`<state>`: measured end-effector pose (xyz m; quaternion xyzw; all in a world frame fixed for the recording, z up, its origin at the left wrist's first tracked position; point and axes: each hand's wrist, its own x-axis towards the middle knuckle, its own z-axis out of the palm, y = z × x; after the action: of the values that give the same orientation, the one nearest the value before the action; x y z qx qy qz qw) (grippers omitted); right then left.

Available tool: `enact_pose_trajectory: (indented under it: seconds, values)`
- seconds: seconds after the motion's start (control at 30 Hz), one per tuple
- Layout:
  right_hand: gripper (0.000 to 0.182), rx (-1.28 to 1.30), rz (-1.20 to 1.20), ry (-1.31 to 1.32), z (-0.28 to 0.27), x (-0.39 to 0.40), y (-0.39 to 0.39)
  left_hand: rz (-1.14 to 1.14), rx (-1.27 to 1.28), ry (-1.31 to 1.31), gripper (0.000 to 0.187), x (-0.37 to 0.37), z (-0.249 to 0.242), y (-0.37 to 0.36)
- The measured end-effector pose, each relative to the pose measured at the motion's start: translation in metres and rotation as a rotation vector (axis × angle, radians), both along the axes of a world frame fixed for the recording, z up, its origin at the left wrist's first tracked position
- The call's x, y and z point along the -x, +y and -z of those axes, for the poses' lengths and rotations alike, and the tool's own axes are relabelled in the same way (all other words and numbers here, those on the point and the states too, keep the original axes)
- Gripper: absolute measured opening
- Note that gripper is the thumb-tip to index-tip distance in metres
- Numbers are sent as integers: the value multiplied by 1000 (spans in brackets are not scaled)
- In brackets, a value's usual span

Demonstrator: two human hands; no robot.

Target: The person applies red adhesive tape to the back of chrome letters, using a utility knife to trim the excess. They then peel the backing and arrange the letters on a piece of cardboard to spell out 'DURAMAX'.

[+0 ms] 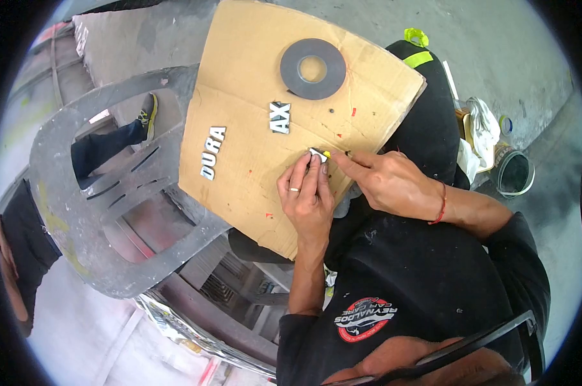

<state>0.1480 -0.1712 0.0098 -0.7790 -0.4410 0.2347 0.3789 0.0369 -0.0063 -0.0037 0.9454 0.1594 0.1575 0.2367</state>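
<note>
My left hand (307,193), with a ring on one finger, presses its fingertips around a small white letter piece (318,155) on the cardboard (239,90). My right hand (394,183) wears a red string bracelet. Its fingers are closed around a small yellow-tipped tool (327,154), which meets the letter piece; most of the tool is hidden by the fingers. Two letter emblems lie nearby, "AX" (279,118) and "DURA" (212,152). A roll of dark grey tape (293,78) lies flat at the far side of the cardboard.
The cardboard rests across the lap. A grey plastic chair (53,154) stands at the left, with another person's leg and shoe (148,118) seen through its back. At the right are a clear bucket (515,172) and white plastic bags (482,119). Red scraps dot the cardboard.
</note>
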Motion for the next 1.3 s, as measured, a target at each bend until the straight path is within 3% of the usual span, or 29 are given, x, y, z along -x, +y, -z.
enact_pose_trajectory:
  seconds: [0.3, 0.67, 0.87, 1.3]
  values:
    - [60, -16, -17, 36, -5, 1, 3, -1, -13, -2, 26, -2, 1, -1]
    - [71, 175, -114, 10, -26, 4, -29, -30, 24, -35, 24, 0, 7, 0]
    - [66, -22, 46, -43, -2, 0, -6, -20, 55, -3, 23, 2, 2, 3]
    - [60, -1, -9, -2, -3, 2, 6, -21, 63, -18, 25, 2, 5, 2]
